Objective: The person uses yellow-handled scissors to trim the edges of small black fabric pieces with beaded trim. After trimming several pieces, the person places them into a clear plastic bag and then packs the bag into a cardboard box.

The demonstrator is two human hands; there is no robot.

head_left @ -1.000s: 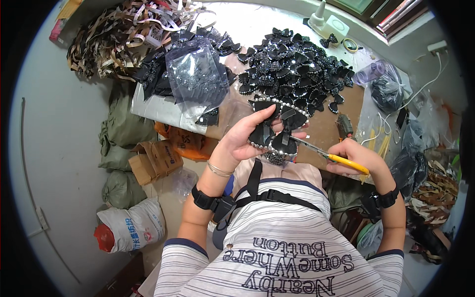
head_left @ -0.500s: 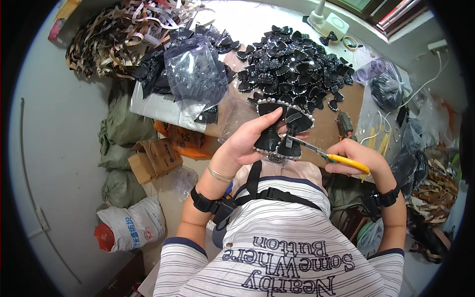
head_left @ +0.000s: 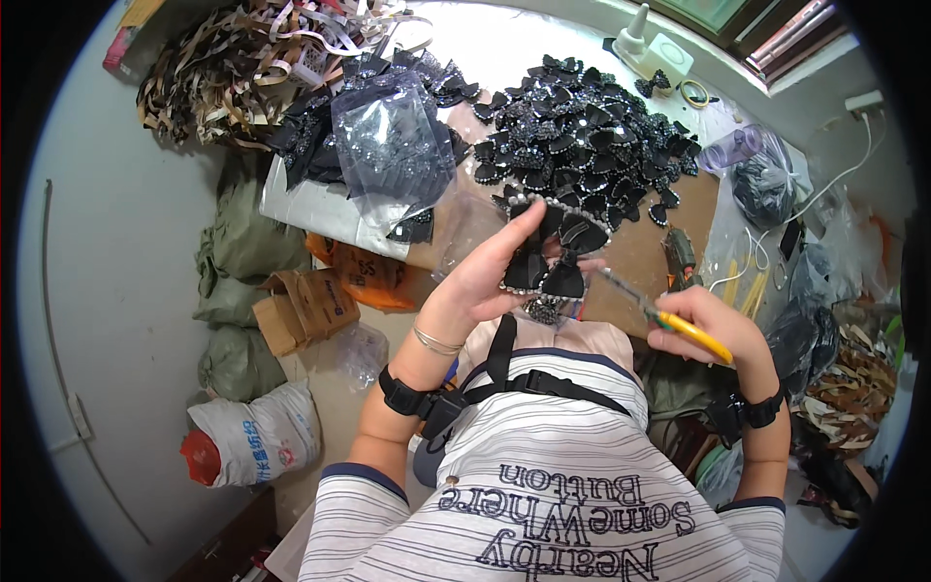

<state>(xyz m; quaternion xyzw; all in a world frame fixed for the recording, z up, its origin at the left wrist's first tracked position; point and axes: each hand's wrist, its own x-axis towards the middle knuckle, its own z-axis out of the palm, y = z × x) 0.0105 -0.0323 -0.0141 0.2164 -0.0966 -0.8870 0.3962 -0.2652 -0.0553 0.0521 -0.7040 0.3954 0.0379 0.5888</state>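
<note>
The left grip (head_left: 482,276) is closed around a black fabric bow edged with silvery round beads (head_left: 561,281), its thumb laid over the top and the fingers beneath, probably to keep the loops spread and steady. The bow is held in the air at the bench's near edge, in front of the lap. The right grip (head_left: 713,328) is wrapped around a thin-bladed pair of yellow-handled scissors (head_left: 700,339), the blades angled toward the left fingertips; that low angle presumably leaves a clear view of the bow. Whether the tips touch anything is too small to tell.

Beyond the hands, a broad pile of small black beaded bows (head_left: 587,136) spreads toward the far edge of the bench (head_left: 635,241), seemingly heaped there to leave the near edge for handling. A clear plastic bag of dark glittery pieces (head_left: 393,141) lies near the left edge, and tangled tan, brown and black ribbon strips (head_left: 242,82) fill the far left corner. A dark glue gun (head_left: 681,254) lies toward the right edge, likely for easy reach.

An open brown cardboard box (head_left: 305,312) and a white woven sack (head_left: 267,436) stand on the floor to the left.
</note>
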